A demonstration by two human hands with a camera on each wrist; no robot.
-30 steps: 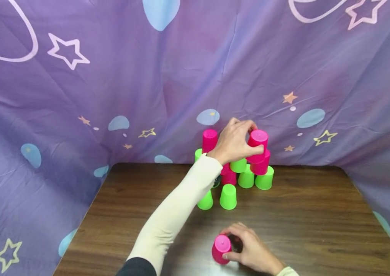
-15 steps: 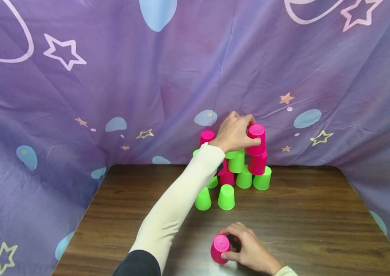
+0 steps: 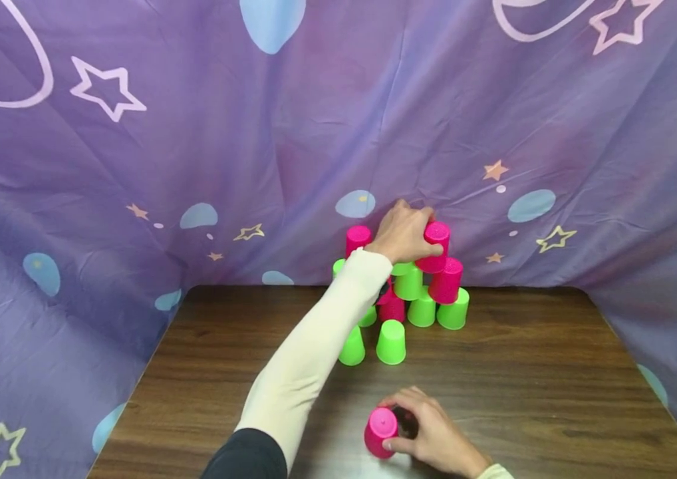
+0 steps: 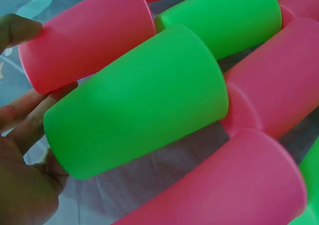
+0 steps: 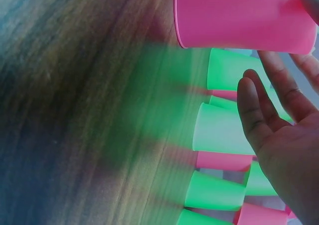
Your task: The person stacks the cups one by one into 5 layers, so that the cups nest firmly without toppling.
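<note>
My left hand (image 3: 404,233) grips an upside-down pink cup (image 3: 437,234) at the top right of a stack of cups. Its rim is right at the bases of a green cup (image 3: 408,284) and a pink cup (image 3: 447,285). In the left wrist view, thumb and fingers hold the pink cup (image 4: 94,41) by its base end, beside another green cup (image 4: 134,100). My right hand (image 3: 434,432) holds a second upside-down pink cup (image 3: 382,434) near the table's front; the right wrist view shows this pink cup (image 5: 239,18) with thumb and fingers around its base end.
The stack's left side carries a pink cup (image 3: 358,239), partly hidden, like the lower rows, by my left forearm (image 3: 296,366). Two green cups (image 3: 391,342) stand before the stack on the wooden table (image 3: 524,386). A purple patterned cloth (image 3: 195,133) hangs behind.
My left hand has raised its pink cup, then brought it left and down, from over the right pink cup to between it and the green one. The right hand keeps its place.
</note>
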